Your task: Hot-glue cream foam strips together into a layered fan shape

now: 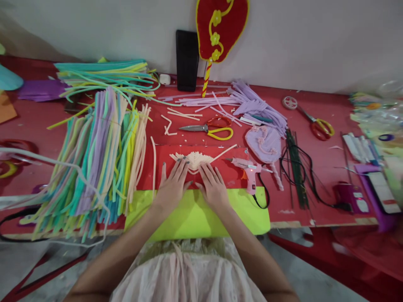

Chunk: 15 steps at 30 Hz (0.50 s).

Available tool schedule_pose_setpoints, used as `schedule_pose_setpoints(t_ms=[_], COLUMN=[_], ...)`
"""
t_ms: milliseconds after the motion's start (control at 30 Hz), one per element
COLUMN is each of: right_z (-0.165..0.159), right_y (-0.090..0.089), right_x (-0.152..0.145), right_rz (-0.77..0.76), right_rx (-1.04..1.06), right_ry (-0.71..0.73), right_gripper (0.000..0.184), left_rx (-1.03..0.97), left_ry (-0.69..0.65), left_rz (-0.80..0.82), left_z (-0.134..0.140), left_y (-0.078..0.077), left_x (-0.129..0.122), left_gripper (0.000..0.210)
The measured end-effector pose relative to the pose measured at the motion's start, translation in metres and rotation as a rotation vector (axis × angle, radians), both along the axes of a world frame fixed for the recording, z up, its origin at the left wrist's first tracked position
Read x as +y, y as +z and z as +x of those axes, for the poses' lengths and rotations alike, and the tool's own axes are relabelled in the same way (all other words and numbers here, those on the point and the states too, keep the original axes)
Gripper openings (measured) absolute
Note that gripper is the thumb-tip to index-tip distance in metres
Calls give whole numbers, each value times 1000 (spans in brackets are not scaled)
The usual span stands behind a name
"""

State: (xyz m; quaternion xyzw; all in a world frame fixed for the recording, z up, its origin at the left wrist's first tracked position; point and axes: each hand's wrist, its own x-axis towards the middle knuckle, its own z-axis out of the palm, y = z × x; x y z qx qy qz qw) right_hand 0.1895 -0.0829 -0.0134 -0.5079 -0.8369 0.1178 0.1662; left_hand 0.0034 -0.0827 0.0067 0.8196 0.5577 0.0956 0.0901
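Note:
A cream fan-shaped piece made of pipe cleaners (pixel 195 158) lies flat on the red work surface in front of me. My left hand (pixel 174 180) rests palm down on its left side, fingers stretched out. On its right side lies my right hand (pixel 214 182), also flat with the fingers extended. Both hands partly cover the piece's lower edges. One loose cream strand (pixel 224 153) sticks out past my right fingers. Just right of that hand stands a pink glue gun (pixel 251 171). Scissors with red and yellow handles (pixel 209 128) lie behind the piece.
Bundles of coloured pipe cleaners (pixel 91 155) fill the left side. Lilac pipe cleaners (pixel 252 105) and a lilac fan (pixel 264 144) lie at right. A red fan (pixel 222 29) and a black phone (pixel 187 61) lean on the wall. A yellow-green cloth (pixel 201 214) covers the front edge.

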Motion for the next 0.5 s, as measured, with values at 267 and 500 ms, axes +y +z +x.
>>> schedule_pose_setpoints(t_ms=[267,500], right_z=[-2,-1], right_y=[1,-2], right_x=[0,-1], right_rz=[-9,4], right_rx=[-60,-62], right_ry=[-25,-24], right_gripper=[54,53], left_rx=[-144,-469], left_ry=[-24,-34], left_rz=[8,-2], left_z=[-2,-4], left_y=[2,-20], left_x=[25,40], left_gripper=[35,22])
